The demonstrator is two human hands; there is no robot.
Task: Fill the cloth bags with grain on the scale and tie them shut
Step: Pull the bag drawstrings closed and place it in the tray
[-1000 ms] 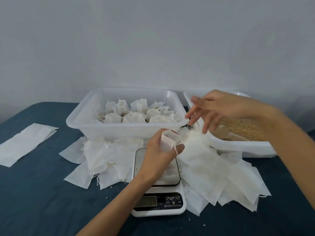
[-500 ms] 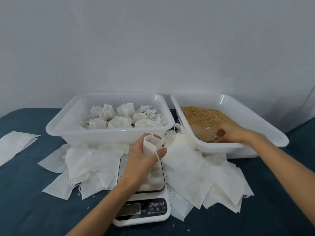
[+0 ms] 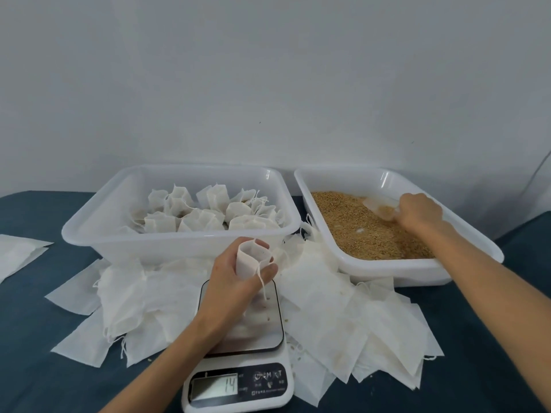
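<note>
My left hand (image 3: pixel 235 278) grips a small white cloth bag (image 3: pixel 249 260) upright over the scale (image 3: pixel 244 353), its mouth held open and a drawstring dangling. The scale's display (image 3: pixel 216 386) reads 14, and a few grains lie on its platform. My right hand (image 3: pixel 417 211) is inside the right tub (image 3: pixel 387 272) of brown grain (image 3: pixel 363 231), gripping a clear plastic scoop (image 3: pixel 383 205) that holds some grain.
The left tub (image 3: pixel 98 231) holds several filled, tied bags (image 3: pixel 208 216). Empty flat bags (image 3: pixel 343 323) are piled around the scale on both sides, over a dark blue cloth (image 3: pixel 35 368). More flat bags (image 3: pixel 18 254) lie at the far left. A wall stands behind.
My right hand reached into the grain tub, took the scoop and moved it toward the tub's back right with grain in it. My left hand keeps the bag over the scale.
</note>
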